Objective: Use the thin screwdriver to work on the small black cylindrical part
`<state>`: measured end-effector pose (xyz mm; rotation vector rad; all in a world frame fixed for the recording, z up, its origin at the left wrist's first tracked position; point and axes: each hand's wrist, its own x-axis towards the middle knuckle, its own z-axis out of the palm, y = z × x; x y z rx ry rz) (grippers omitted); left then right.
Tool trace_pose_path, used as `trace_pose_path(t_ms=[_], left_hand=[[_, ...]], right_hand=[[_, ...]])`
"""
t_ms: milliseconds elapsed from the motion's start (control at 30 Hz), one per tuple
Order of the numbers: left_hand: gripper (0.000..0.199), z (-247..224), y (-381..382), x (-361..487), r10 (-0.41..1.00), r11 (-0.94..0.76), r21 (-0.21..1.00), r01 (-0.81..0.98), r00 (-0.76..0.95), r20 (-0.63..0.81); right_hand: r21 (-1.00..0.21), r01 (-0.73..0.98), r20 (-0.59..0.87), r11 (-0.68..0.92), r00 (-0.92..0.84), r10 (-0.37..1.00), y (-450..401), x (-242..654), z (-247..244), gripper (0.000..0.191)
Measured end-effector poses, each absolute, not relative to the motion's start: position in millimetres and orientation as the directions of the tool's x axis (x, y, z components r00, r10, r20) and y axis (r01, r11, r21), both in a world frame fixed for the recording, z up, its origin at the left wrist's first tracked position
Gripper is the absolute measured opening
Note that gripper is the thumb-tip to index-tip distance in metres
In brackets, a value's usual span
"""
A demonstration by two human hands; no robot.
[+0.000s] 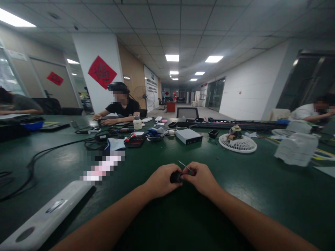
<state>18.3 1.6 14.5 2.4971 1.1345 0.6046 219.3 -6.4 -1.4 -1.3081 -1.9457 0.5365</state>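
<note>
Your left hand (161, 182) and right hand (202, 180) meet just above the green table (264, 202), close in front of you at 12 o'clock, and between them sits a small black cylinder (176, 177) with a thin metal pin (183, 166) angling out toward 11 o'clock. Your fingers are together, clamped on the cylinder from both sides, a grip that seems suited to steadying something this small. You can't tell from this view whether the pin is fixed to it. At 8 o'clock, a long white bar (44, 216) lies near your left arm, apparently set aside to stay out from under it, and a black cable (30, 170) trails at 9 o'clock. Farther out at 12 o'clock sits a flat metal box (188, 136). At 1 o'clock, a round white fan guard (237, 143) lies flat, with small parts on it as if serving as a tray. Crumpled white plastic (297, 149) lies at 2 o'clock. At 11 o'clock, a red-handled screwdriver (130, 138) and a bottle (137, 122) stand within reach of a co-worker (123, 106).
</note>
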Motion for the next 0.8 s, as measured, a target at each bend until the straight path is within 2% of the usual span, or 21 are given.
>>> trace_pose_path(t_ms=[133, 233, 433, 600, 800], left_hand=[[0.025, 18, -1, 19, 0.741, -0.652, 0.471, 0.594, 0.633, 0.226], [0.025, 17, -1, 20, 0.721, -0.671, 0.482, 0.564, 0.647, 0.248], [0.016, 10, 6, 20, 0.774, -0.633, 0.448, 0.631, 0.526, 0.352], [0.013, 9, 13, 15, 0.832, -0.542, 0.407, 0.735, 0.401, 0.384], [0.015, 7, 16, 12, 0.825, -0.538, 0.364, 0.761, 0.385, 0.414]], right_hand=[[-0.679, 0.643, 0.291, 0.355, -0.208, 0.934, -8, 219, -4, 0.015], [-0.676, 0.642, 0.285, 0.362, -0.225, 0.932, -11, 217, -3, 0.016], [-0.676, 0.617, 0.348, 0.404, -0.216, 0.912, -12, 216, -1, 0.015], [-0.596, 0.653, 0.387, 0.468, -0.277, 0.880, -17, 219, 6, 0.019], [-0.530, 0.709, 0.361, 0.466, -0.308, 0.880, -23, 216, 9, 0.017]])
